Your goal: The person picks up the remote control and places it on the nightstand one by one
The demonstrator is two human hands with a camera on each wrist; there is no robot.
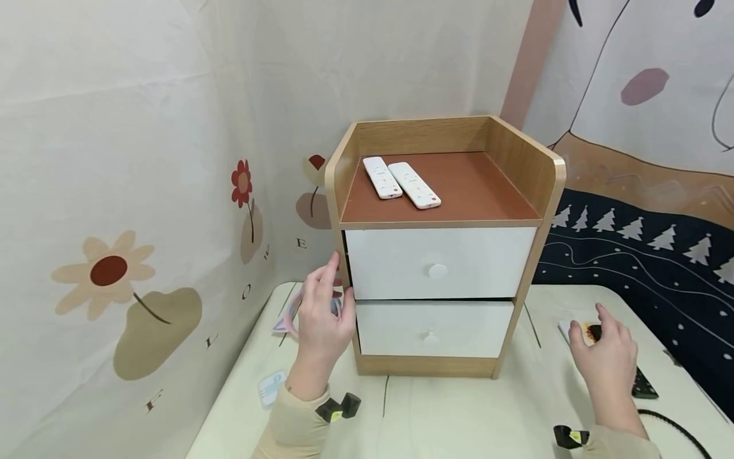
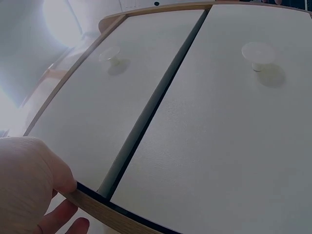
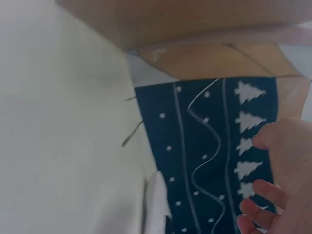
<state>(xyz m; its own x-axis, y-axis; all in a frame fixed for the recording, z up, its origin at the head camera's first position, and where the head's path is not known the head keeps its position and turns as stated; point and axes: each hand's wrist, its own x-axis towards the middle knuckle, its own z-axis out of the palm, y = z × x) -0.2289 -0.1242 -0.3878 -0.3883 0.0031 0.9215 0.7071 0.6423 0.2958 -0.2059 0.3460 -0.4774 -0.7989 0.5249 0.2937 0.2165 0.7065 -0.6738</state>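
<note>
Left hand (image 1: pixel 322 325) loosely spread, thumb against the wooden cabinet (image 1: pixel 395 271); right hand (image 1: pixel 610 358) empty, fingers loosely parted.

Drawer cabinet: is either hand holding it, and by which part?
The left hand grips the cabinet by the front edge of its left side panel, between thumb and fingers. The right hand holds nothing.

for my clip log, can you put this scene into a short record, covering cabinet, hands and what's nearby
cabinet: upright on the pale table; cabinet has wooden sides and a brown top
drawers: two white drawers, one above the other, each with a round knob
on top: two white remotes
left hand: left hand touches the cabinet's left edge
right hand: right hand is apart from the cabinet
near right hand: black object, partly hidden
</note>
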